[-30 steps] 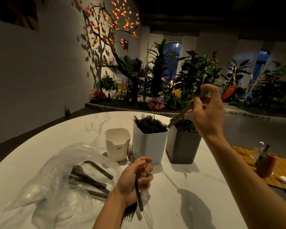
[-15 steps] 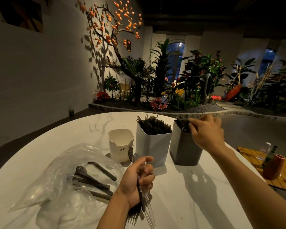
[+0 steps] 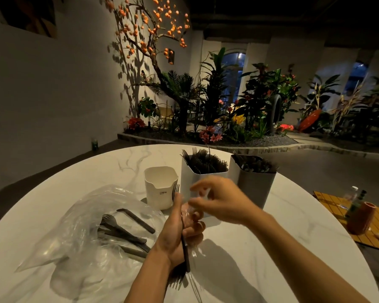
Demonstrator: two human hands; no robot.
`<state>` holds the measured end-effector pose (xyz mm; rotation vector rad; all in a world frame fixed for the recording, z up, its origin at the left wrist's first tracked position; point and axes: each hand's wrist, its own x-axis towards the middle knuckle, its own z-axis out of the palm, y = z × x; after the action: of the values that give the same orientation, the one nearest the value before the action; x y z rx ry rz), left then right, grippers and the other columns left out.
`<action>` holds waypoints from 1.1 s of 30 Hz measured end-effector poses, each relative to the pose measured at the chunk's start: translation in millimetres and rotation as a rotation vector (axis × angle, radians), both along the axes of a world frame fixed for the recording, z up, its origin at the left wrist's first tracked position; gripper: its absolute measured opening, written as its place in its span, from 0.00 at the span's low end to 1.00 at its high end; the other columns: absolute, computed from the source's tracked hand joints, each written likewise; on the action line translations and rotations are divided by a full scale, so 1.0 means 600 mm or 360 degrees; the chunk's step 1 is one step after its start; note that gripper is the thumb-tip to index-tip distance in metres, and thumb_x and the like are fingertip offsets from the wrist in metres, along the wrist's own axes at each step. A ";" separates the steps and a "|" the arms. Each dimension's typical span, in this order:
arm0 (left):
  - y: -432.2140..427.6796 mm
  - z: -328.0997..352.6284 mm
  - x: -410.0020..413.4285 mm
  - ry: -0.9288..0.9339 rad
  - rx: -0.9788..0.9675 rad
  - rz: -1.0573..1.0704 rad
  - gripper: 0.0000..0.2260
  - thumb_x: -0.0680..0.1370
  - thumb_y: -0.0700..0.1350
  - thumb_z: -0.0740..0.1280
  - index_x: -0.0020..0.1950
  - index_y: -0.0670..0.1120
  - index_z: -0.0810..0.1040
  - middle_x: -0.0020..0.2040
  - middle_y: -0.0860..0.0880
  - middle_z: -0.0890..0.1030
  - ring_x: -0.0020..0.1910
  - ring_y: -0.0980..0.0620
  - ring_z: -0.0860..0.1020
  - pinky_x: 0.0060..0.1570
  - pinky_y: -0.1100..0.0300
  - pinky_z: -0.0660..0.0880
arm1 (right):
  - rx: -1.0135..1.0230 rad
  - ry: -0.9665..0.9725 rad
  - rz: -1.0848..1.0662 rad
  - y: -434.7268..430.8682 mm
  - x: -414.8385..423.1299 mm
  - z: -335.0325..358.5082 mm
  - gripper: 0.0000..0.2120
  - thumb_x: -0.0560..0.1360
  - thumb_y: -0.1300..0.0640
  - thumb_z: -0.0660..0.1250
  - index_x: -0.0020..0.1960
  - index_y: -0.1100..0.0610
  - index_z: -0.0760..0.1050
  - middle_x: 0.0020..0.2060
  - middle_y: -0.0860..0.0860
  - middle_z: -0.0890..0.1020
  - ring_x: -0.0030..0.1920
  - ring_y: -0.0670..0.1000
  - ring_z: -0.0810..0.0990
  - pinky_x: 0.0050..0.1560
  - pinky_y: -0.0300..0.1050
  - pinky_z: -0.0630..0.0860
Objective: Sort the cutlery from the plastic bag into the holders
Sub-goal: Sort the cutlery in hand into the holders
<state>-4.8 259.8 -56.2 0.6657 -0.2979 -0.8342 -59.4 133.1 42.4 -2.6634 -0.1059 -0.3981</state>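
While the left hand [image 3: 179,235] grips a bundle of dark cutlery [image 3: 185,254], the blurred right hand [image 3: 219,200] hovers just above it, fingers loosely curled. Left of that fist lies the plastic bag [image 3: 81,232]; beyond both hands stand three holders [image 3: 202,182].

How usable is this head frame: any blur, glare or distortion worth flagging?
Head view: the right hand is motion-blurred; the left hand and white holder are sharp. The plastic bag shows glare, the hands cast hard shadows on the table, the room is dim, and wide-angle bending curves the edges.
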 end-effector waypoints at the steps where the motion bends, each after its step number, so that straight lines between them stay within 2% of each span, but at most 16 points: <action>1: 0.002 -0.002 0.000 -0.0039 0.0062 0.0041 0.31 0.77 0.70 0.59 0.60 0.46 0.83 0.33 0.51 0.69 0.25 0.59 0.61 0.28 0.63 0.52 | -0.0004 0.0106 0.0028 0.011 0.004 -0.008 0.19 0.78 0.46 0.69 0.66 0.51 0.77 0.54 0.46 0.79 0.49 0.42 0.77 0.50 0.38 0.76; 3: 0.006 -0.009 0.003 -0.0091 0.0162 0.0122 0.35 0.74 0.74 0.61 0.61 0.46 0.85 0.38 0.46 0.73 0.32 0.55 0.65 0.31 0.61 0.58 | 0.0006 0.0222 0.0052 0.028 0.012 -0.020 0.22 0.78 0.46 0.69 0.70 0.50 0.75 0.58 0.48 0.80 0.54 0.45 0.79 0.54 0.40 0.77; 5: 0.009 -0.016 0.007 -0.0090 0.0198 0.0173 0.37 0.71 0.75 0.66 0.62 0.45 0.84 0.42 0.43 0.75 0.37 0.52 0.69 0.35 0.59 0.63 | 0.0038 0.0265 0.0071 0.036 0.018 -0.026 0.19 0.78 0.48 0.69 0.68 0.51 0.77 0.55 0.47 0.81 0.51 0.46 0.80 0.51 0.39 0.78; 7: 0.010 -0.019 0.010 -0.0069 0.0170 0.0181 0.35 0.70 0.72 0.71 0.62 0.44 0.84 0.43 0.44 0.75 0.38 0.52 0.68 0.36 0.60 0.61 | 0.0054 0.0241 0.0070 0.040 0.021 -0.022 0.13 0.79 0.52 0.69 0.63 0.53 0.80 0.48 0.45 0.81 0.46 0.44 0.80 0.46 0.36 0.78; 9: 0.010 -0.013 0.010 -0.0032 0.0076 0.0151 0.30 0.73 0.67 0.73 0.64 0.44 0.82 0.43 0.46 0.74 0.36 0.54 0.66 0.35 0.61 0.58 | 0.0143 0.0208 0.0046 0.039 0.024 -0.015 0.09 0.79 0.56 0.69 0.58 0.54 0.81 0.44 0.45 0.82 0.44 0.45 0.82 0.44 0.39 0.80; 11: 0.014 -0.002 0.006 0.0004 -0.0009 0.0127 0.22 0.78 0.61 0.68 0.62 0.46 0.83 0.42 0.49 0.76 0.29 0.58 0.65 0.28 0.66 0.56 | 0.0320 0.0214 -0.0001 0.038 0.027 -0.006 0.07 0.79 0.57 0.69 0.56 0.55 0.81 0.44 0.49 0.84 0.44 0.48 0.85 0.47 0.47 0.84; 13: 0.020 0.007 0.006 0.0025 -0.0048 0.0116 0.19 0.82 0.59 0.62 0.58 0.46 0.83 0.38 0.51 0.77 0.23 0.60 0.62 0.22 0.67 0.56 | 0.0456 0.0219 -0.0065 0.039 0.032 0.002 0.05 0.79 0.58 0.69 0.54 0.55 0.80 0.45 0.52 0.85 0.44 0.50 0.86 0.49 0.51 0.84; 16: 0.030 0.014 0.006 0.0021 -0.0062 0.0142 0.20 0.83 0.59 0.60 0.51 0.45 0.83 0.35 0.51 0.76 0.22 0.60 0.63 0.26 0.64 0.51 | 0.0440 0.0238 -0.0111 0.051 0.040 0.012 0.04 0.78 0.57 0.70 0.53 0.54 0.79 0.45 0.52 0.84 0.46 0.51 0.85 0.50 0.51 0.84; 18: 0.032 0.014 0.007 -0.0010 0.0038 0.0244 0.21 0.83 0.59 0.59 0.48 0.47 0.86 0.37 0.49 0.77 0.26 0.58 0.65 0.30 0.62 0.51 | 0.0443 0.0236 -0.0118 0.060 0.046 0.022 0.04 0.79 0.58 0.69 0.53 0.54 0.79 0.46 0.52 0.83 0.47 0.51 0.84 0.51 0.50 0.83; 20: 0.032 0.014 0.007 0.0063 0.0077 0.0319 0.19 0.83 0.59 0.60 0.52 0.47 0.85 0.38 0.48 0.78 0.26 0.57 0.65 0.28 0.63 0.54 | 0.0518 0.0156 -0.0117 0.065 0.054 0.040 0.04 0.79 0.61 0.68 0.53 0.56 0.79 0.47 0.53 0.82 0.47 0.51 0.83 0.51 0.48 0.83; 23: 0.031 0.004 0.015 0.0236 0.0025 0.0405 0.17 0.84 0.57 0.60 0.61 0.46 0.78 0.35 0.49 0.75 0.22 0.58 0.61 0.21 0.65 0.57 | 0.0736 -0.0038 -0.0122 0.073 0.074 0.072 0.03 0.80 0.62 0.67 0.53 0.58 0.79 0.45 0.52 0.83 0.41 0.48 0.83 0.44 0.44 0.80; 25: 0.031 0.001 0.021 0.0264 0.0049 0.0481 0.16 0.85 0.56 0.60 0.59 0.45 0.78 0.32 0.51 0.71 0.23 0.57 0.59 0.22 0.64 0.54 | 0.0703 -0.0242 -0.0185 0.081 0.094 0.082 0.03 0.80 0.60 0.66 0.54 0.57 0.78 0.44 0.50 0.82 0.39 0.47 0.84 0.42 0.43 0.81; 28: 0.032 0.000 0.026 0.0287 0.0105 0.0587 0.14 0.84 0.55 0.60 0.52 0.46 0.79 0.31 0.52 0.69 0.23 0.56 0.58 0.27 0.61 0.51 | 0.0578 -0.0488 -0.0255 0.095 0.131 0.077 0.04 0.81 0.58 0.65 0.52 0.56 0.77 0.44 0.48 0.81 0.39 0.49 0.84 0.46 0.49 0.83; 33: 0.031 -0.004 0.033 0.0363 0.0162 0.0658 0.15 0.84 0.54 0.58 0.49 0.46 0.79 0.31 0.51 0.69 0.24 0.56 0.58 0.26 0.63 0.52 | 0.0492 -0.0386 -0.0309 0.105 0.192 0.038 0.03 0.81 0.57 0.63 0.49 0.54 0.75 0.44 0.49 0.81 0.40 0.50 0.84 0.48 0.56 0.83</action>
<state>15.2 278.7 -58.7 0.6898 0.0896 -0.5227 55.8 196.1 65.2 -2.3185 0.1321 -0.7366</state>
